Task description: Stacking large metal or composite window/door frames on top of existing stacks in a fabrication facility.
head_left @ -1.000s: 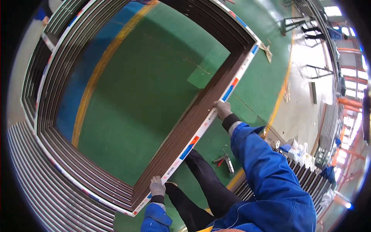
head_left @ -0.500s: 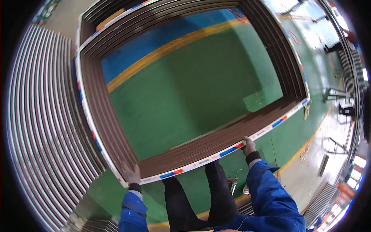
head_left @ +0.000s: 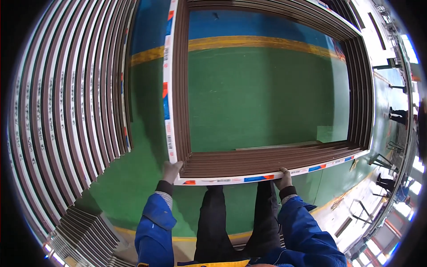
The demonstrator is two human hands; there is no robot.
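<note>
Brown frame (head_left: 231, 165) is located on the far side of the fingers, near edge running left to right. Near-left corner is clasped by left hand (head_left: 171, 171), edge's middle by right hand (head_left: 283, 179).

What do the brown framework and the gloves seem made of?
Brown framework: perhaps coated metal, matt, from its straight, ridged sides; its white outer band, with coloured patches, may be film. Gloves: probably fabric, as they look dull grey and fit closely.
</note>
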